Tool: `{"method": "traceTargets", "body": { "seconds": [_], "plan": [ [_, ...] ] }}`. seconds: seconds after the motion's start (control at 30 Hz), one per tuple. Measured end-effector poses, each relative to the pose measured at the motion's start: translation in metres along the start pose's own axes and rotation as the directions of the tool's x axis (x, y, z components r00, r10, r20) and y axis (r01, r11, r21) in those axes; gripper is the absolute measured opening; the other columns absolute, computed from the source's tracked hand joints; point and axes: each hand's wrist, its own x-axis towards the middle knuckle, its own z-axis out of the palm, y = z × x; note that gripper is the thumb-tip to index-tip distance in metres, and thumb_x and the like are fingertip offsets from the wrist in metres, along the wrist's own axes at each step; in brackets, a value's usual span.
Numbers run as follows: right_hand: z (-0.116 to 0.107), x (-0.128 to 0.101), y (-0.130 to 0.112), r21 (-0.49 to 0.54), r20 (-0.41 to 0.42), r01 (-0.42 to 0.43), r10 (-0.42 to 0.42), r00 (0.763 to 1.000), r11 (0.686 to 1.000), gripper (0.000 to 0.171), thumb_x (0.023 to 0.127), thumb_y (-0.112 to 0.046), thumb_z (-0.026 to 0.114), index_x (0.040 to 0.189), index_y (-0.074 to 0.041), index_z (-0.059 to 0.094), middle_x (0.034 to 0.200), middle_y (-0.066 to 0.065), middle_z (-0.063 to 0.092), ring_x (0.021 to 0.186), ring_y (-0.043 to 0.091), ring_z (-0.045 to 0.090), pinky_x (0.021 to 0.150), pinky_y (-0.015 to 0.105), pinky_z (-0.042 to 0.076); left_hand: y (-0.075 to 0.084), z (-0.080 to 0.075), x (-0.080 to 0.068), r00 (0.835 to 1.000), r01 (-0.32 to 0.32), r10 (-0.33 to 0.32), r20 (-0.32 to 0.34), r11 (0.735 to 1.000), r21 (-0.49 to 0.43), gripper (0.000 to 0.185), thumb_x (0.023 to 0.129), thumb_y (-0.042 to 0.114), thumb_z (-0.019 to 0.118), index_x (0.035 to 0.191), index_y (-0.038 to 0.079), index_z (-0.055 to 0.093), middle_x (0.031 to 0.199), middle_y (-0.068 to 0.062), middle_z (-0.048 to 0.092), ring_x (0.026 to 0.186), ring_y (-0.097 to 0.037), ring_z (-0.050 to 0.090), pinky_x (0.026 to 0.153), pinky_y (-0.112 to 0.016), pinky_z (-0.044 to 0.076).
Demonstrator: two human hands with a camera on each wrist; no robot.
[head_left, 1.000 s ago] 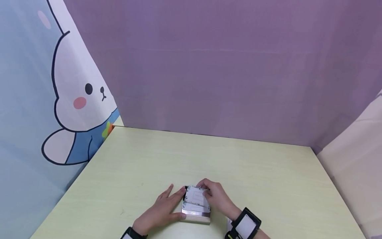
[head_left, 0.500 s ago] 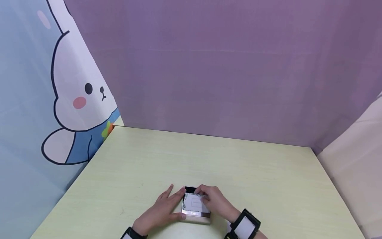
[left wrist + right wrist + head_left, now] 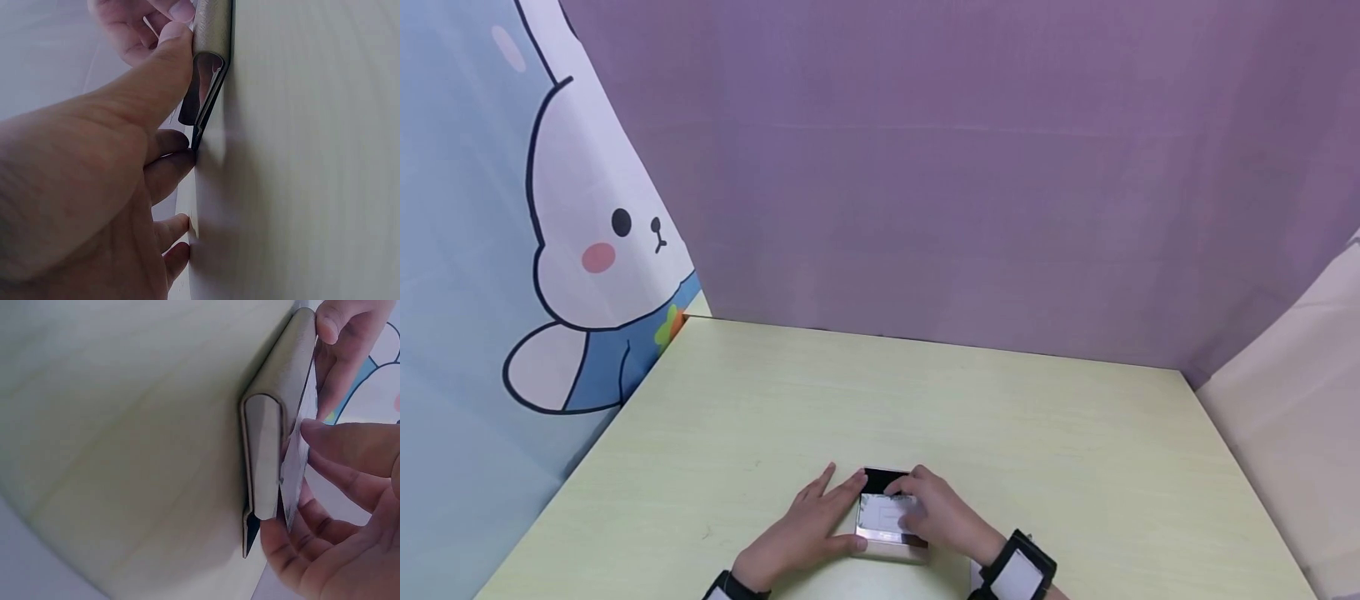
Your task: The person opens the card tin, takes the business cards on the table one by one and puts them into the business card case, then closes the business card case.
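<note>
starting at the left, a bunny curtain (image 3: 580,250) hangs beside the pale green table (image 3: 1000,433), and the left hand (image 3: 805,529) lies flat on the tabletop with fingers straight, its thumb (image 3: 162,69) and fingertips pressing against the left edge of a small beige case (image 3: 887,546) that sits near the front edge of the table. the case lies flat, its black inside (image 3: 883,479) showing at the far end. a white card (image 3: 883,517) with a leafy print rests on top of it, its long axis running away from the person. just right of it, the right hand (image 3: 943,521) curls over the card, fingers (image 3: 350,444) pinching its edge against the case, so the card lies directly under these fingers and this hand is nearer to it. wrist bands (image 3: 1018,571) sit at the right.
</note>
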Motion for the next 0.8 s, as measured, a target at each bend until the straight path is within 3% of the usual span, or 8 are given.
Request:
{"method": "traceTargets", "body": {
  "seconds": [0.13,0.3,0.37,0.5,0.63,0.73,0.8],
  "plan": [
    [-0.003,-0.001,0.001,0.008,0.0,0.032,-0.032,0.999,0.999,0.047,0.077,-0.04,0.07,0.117,-0.048,0.046,0.105,-0.012,0.05,0.091,0.009,0.051,0.073,0.026,0.045,0.012,-0.017,0.0,1.0,-0.001,0.001,0.009,1.0,0.0,0.096,0.07,0.073,0.051,0.146,0.036,0.007,0.152,0.023,0.005,0.142,-0.024,-0.013,0.107,-0.059,0.012],
    [-0.009,-0.001,0.001,0.074,-0.007,0.035,-0.034,0.999,0.997,0.031,0.083,-0.041,0.063,0.111,-0.044,0.051,0.096,-0.019,0.056,0.088,0.006,0.054,0.074,0.026,0.046,0.034,-0.045,0.001,0.999,0.038,-0.037,0.026,0.999,-0.017,0.095,0.07,0.07,0.055,0.145,0.038,0.007,0.151,0.026,0.006,0.142,-0.02,-0.013,0.108,-0.056,0.013],
    [-0.011,-0.003,0.003,0.106,-0.006,0.026,-0.026,1.0,0.994,0.027,0.084,-0.039,0.061,0.109,-0.043,0.052,0.095,-0.02,0.058,0.087,0.008,0.058,0.07,0.025,0.049,0.034,-0.044,0.002,0.999,0.036,-0.036,0.022,0.999,-0.022,0.096,0.07,0.07,0.056,0.145,0.038,0.007,0.151,0.026,0.006,0.142,-0.02,-0.012,0.109,-0.056,0.011],
    [-0.013,-0.005,0.007,0.138,0.016,0.003,-0.006,1.0,0.99,0.024,0.086,-0.033,0.061,0.108,-0.041,0.055,0.094,-0.022,0.06,0.085,0.005,0.061,0.065,0.021,0.052,0.006,-0.011,0.004,1.0,-0.008,0.008,0.013,1.0,0.0,0.098,0.07,0.071,0.055,0.146,0.035,0.007,0.152,0.022,0.005,0.142,-0.024,-0.013,0.111,-0.054,-0.007],
    [-0.013,-0.005,0.009,0.111,0.028,-0.004,0.001,1.0,0.994,0.025,0.086,-0.032,0.061,0.109,-0.04,0.055,0.096,-0.021,0.06,0.083,-0.003,0.059,0.065,0.016,0.05,-0.028,0.03,0.007,0.997,-0.068,0.07,-0.015,0.993,0.098,0.1,0.07,0.074,0.051,0.147,0.031,0.006,0.153,0.018,0.005,0.141,-0.029,-0.011,0.106,-0.037,-0.029],
    [-0.014,-0.007,0.01,0.087,0.024,-0.012,0.01,1.0,0.996,0.026,0.085,-0.035,0.061,0.109,-0.042,0.054,0.097,-0.022,0.06,0.084,-0.002,0.059,0.066,0.018,0.051,-0.039,0.044,0.008,0.997,-0.076,0.077,-0.011,0.993,0.085,0.101,0.068,0.075,0.05,0.147,0.03,0.006,0.154,0.016,0.005,0.141,-0.03,-0.012,0.106,-0.039,-0.029],
    [-0.015,-0.008,0.011,0.089,0.023,-0.016,0.014,1.0,0.996,0.025,0.085,-0.035,0.061,0.108,-0.042,0.053,0.097,-0.023,0.06,0.085,0.002,0.06,0.066,0.021,0.052,-0.042,0.05,0.009,0.998,-0.063,0.064,-0.01,0.998,0.029,0.101,0.068,0.075,0.051,0.147,0.031,0.007,0.154,0.017,0.005,0.141,-0.03,-0.013,0.106,-0.041,-0.028]
  ]
}}
